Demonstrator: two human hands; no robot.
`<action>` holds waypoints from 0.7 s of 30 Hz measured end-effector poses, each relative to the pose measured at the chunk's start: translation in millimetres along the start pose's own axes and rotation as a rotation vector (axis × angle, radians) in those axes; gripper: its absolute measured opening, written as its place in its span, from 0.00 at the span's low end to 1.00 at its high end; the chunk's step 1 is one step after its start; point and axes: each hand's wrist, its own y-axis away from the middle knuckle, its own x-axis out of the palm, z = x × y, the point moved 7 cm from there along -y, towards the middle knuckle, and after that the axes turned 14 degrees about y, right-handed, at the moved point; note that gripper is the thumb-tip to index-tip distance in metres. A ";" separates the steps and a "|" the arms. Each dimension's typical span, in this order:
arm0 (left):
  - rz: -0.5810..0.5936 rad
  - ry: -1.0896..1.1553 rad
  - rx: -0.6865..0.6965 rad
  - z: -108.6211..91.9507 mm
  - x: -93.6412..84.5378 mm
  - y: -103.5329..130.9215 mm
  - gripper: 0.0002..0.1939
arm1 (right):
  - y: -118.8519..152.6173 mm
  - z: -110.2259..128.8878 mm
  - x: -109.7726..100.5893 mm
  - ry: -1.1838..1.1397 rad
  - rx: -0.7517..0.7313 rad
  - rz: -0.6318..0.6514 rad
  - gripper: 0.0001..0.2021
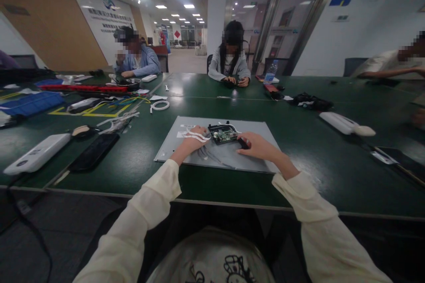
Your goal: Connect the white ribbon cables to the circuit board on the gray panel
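Observation:
A black casing with a green circuit board (225, 134) lies on a light grey panel (169, 143) on the green table. At the casing's left side is my left hand (195, 138), its fingers closed near white ribbon cables (187, 135); what they grip is too small to name. My right hand (257, 145) is at the casing's lower right corner, with thumb and fingers closed round a small black part (243, 143). Thin grey wires (209, 154) trail over the panel below the casing.
White power strips (38, 154) and a black tray-like object (94, 152) lie left. Farther back are blue trays (31, 104) and a white cable coil (160, 105). Another white device (337, 122) lies right. Several people sit around the table.

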 end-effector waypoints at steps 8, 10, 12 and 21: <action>0.212 -0.113 0.011 -0.8 -3.6 9.5 0.17 | 7.4 -1.9 1.4 -0.003 0.031 0.034 0.23; 0.190 -0.136 0.005 3.1 -3.8 7.0 0.15 | 7.1 -1.7 0.1 0.002 0.041 0.022 0.23; 0.158 -0.156 0.000 6.9 -3.6 3.7 0.12 | 6.5 -1.8 -0.6 0.011 0.055 0.011 0.22; 0.206 -0.160 0.011 12.2 -19.0 10.0 0.09 | 4.4 -2.1 1.5 0.035 0.072 -0.019 0.22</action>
